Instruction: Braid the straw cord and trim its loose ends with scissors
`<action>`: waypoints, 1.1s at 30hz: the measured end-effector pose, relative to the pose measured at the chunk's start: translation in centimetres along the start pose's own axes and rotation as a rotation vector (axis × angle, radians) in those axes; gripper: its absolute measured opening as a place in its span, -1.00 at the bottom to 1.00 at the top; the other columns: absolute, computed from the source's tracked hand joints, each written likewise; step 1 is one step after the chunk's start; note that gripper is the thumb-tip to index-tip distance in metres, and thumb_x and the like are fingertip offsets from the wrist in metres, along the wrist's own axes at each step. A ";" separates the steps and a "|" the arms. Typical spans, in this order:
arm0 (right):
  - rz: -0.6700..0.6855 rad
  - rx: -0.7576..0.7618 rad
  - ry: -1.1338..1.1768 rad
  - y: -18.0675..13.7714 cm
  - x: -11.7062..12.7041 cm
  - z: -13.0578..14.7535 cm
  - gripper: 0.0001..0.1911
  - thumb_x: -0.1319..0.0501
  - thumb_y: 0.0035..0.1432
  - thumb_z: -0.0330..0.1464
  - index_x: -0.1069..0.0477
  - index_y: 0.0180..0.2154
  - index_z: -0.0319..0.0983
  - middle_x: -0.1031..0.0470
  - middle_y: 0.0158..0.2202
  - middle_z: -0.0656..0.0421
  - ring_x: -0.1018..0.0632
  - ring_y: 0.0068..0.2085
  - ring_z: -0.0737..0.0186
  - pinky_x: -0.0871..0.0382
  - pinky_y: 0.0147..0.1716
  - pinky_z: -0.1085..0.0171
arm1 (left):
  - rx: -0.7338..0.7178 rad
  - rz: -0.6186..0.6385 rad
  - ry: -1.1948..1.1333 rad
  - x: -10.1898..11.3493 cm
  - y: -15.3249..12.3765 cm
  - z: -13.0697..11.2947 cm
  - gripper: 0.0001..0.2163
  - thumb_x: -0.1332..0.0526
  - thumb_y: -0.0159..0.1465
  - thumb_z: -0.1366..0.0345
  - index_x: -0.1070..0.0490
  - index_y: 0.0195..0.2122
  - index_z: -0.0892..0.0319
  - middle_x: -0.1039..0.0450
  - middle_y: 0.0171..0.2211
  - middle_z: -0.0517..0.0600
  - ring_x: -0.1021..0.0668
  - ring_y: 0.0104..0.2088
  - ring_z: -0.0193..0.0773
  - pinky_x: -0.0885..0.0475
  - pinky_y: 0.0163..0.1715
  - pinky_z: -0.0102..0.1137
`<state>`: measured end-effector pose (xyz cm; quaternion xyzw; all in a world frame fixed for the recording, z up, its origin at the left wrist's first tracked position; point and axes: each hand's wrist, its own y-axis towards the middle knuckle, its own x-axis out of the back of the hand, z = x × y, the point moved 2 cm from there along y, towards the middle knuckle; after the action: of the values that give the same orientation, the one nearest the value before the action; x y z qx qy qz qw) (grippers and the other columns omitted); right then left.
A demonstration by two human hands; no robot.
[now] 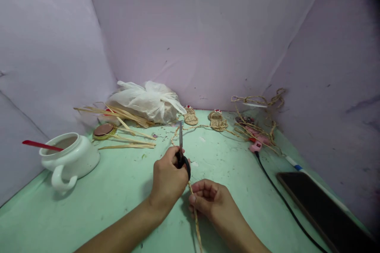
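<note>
My left hand (pixel 169 178) is closed around a pair of scissors (pixel 181 142) with black handles, the blades pointing away from me. Just right of it, my right hand (pixel 212 201) pinches a braided straw cord (pixel 196 221) between thumb and fingers. The cord runs from the scissor handles down toward the lower edge of the view. Beyond the blades, another stretch of cord (pixel 202 126) curves over the table. Two small woven straw slippers (pixel 190 118) with red and white trim lie near the back wall.
A white pot (pixel 73 154) with a red stick (pixel 41 145) stands left. Dry straw strips (pixel 130 115), a round lid (pixel 103 130) and a white plastic bag (pixel 148 101) lie behind it. A pink glue gun (pixel 258 139), black cable (pixel 285 199) and dark phone (pixel 320 209) are right.
</note>
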<state>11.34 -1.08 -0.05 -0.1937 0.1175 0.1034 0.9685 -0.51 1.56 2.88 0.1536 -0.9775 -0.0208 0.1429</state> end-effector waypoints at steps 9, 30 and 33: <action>0.059 0.064 0.091 -0.8 -0.4 1.0 -0.76 -0.39 -0.36 -0.31 -0.44 -0.60 -0.32 -0.37 -0.72 0.25 -0.38 -0.66 0.40 -0.24 -0.61 0.37 | 0.017 0.202 0.153 -0.1 1.5 0.3 -0.88 -0.19 -0.05 0.30 -0.33 -0.46 0.19 -0.14 -0.77 -0.22 -0.21 -0.74 -0.44 -0.07 -0.75 -0.55; -0.204 0.154 0.200 1.0 2.0 1.4 -0.93 -0.29 -0.27 -0.42 -0.48 -0.59 -0.30 -0.32 -0.73 0.30 -0.27 -0.67 0.45 -0.21 -0.62 0.39 | -0.581 0.565 1.094 1.2 -1.3 0.5 -0.48 0.00 0.07 0.32 -0.07 0.12 0.20 -0.36 -0.27 0.09 -0.40 -0.28 -0.11 -0.30 -0.29 -0.22; -0.202 0.170 0.144 1.0 2.1 1.3 -0.93 -0.27 -0.23 -0.41 -0.48 -0.59 -0.30 -0.31 -0.73 0.30 -0.28 -0.66 0.44 -0.18 -0.61 0.40 | -0.576 0.581 1.123 1.3 -1.3 0.4 -0.47 0.01 0.07 0.33 -0.07 0.12 0.22 -0.37 -0.27 0.10 -0.41 -0.28 -0.09 -0.32 -0.30 -0.21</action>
<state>13.33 0.65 0.20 -0.1288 0.1748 -0.0188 0.9760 -1.37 -0.11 2.74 -0.1707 -0.7126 -0.1576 0.6620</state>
